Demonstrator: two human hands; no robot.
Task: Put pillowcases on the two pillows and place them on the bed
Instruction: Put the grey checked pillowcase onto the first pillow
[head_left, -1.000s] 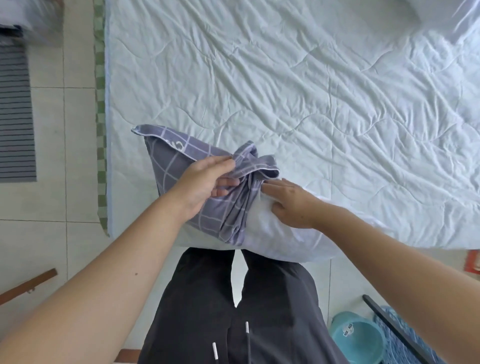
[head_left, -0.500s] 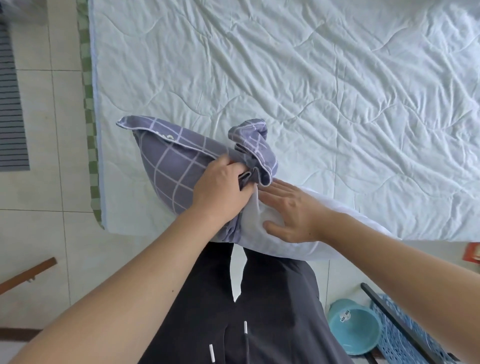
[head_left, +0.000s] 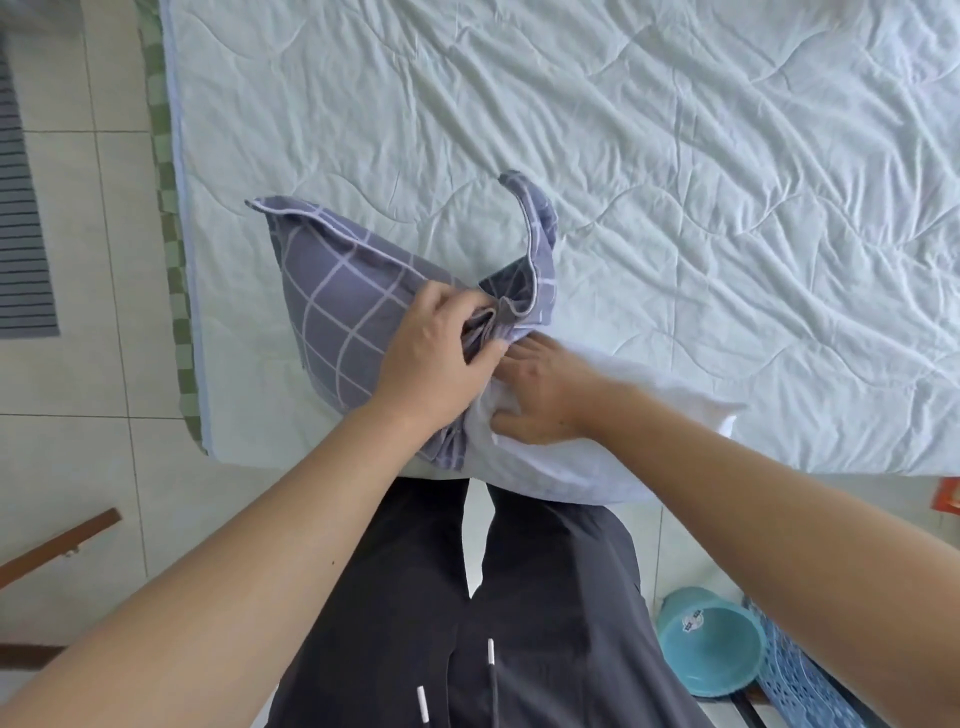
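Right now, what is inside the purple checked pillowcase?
One end of the white pillow is inside the pillowcase; the rest sticks out bare. The left hand grips the bunched opening and the right hand presses the pillow. How far it reaches inside is hidden.

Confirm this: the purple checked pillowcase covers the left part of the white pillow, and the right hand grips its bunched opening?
Wrong hand. In the head view, the left hand grips the purple checked pillowcase at its bunched opening; the right hand presses on the white pillow. The rest holds.
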